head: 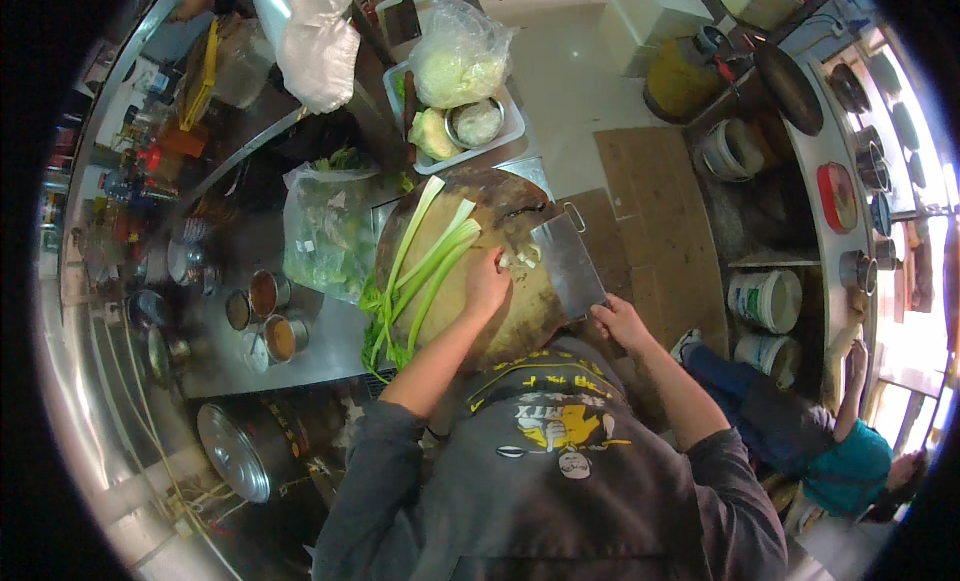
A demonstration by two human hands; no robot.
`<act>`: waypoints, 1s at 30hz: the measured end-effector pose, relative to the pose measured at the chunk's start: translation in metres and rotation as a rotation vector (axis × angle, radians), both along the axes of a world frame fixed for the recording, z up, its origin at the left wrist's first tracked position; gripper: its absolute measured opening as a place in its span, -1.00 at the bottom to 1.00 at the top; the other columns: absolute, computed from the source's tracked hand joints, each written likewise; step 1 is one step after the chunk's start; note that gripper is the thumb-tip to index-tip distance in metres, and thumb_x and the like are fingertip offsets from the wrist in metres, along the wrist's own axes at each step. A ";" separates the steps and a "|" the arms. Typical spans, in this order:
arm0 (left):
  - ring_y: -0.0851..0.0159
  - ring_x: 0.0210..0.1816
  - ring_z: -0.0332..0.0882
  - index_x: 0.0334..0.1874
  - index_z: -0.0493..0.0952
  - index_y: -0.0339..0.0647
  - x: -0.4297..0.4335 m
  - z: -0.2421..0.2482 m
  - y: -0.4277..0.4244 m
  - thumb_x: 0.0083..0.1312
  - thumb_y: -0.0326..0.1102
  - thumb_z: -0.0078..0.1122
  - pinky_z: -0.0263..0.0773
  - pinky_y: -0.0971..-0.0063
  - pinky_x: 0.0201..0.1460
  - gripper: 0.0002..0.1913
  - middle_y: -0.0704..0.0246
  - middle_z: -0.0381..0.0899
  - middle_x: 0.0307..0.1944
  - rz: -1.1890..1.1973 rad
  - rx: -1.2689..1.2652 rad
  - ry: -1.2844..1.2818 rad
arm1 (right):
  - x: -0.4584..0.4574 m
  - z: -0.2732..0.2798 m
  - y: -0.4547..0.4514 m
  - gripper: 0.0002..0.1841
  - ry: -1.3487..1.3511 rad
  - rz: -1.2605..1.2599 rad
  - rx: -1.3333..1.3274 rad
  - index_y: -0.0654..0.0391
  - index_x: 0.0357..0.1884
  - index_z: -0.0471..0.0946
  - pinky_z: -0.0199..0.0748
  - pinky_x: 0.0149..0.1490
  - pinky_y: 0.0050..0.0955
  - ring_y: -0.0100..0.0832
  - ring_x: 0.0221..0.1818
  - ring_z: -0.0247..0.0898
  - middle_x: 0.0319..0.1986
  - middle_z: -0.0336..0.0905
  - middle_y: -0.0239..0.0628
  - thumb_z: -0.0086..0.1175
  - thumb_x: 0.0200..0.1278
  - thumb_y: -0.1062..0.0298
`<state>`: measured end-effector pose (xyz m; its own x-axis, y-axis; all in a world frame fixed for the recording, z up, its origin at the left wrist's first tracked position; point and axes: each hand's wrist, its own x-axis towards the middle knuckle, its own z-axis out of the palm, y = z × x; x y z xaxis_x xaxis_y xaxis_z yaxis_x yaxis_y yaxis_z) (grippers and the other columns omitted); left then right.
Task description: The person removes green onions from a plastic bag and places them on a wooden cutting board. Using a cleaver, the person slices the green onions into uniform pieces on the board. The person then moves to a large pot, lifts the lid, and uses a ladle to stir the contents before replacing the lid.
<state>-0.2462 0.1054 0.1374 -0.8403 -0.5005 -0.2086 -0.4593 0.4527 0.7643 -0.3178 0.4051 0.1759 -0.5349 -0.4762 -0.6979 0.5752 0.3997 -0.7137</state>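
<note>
A round wooden chopping block [525,318] stands in front of me. My right hand [616,322] grips the handle end of a broad cleaver [571,264], whose blade lies over the block's right edge. On the block, my left hand [489,277] has its fingers bent beside small pale cut pieces [523,257]; whether it holds one of them cannot be told. Several celery stalks [436,254] lie along the block's left side, their leafy ends hanging over the near left edge, close to my left forearm.
Left of the block are a plastic bag of greens [330,236] and metal containers of seasonings [264,293]. Beyond it, a plastic tub [514,123] holds wrapped cabbage [461,55]. A person in a teal top [847,465] is at the shelving on the right, near white buckets [765,299].
</note>
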 end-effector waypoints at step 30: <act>-0.19 0.09 0.53 0.19 0.57 -0.12 0.354 0.069 0.110 0.34 -0.37 0.22 0.51 0.06 0.13 -0.64 0.06 0.48 0.09 1.521 -0.194 0.165 | 0.196 0.047 -0.183 -0.77 -0.102 1.485 -0.040 0.17 0.08 0.54 0.43 -0.33 -0.50 -0.54 -0.46 0.41 -0.44 0.51 -0.40 0.13 0.52 0.29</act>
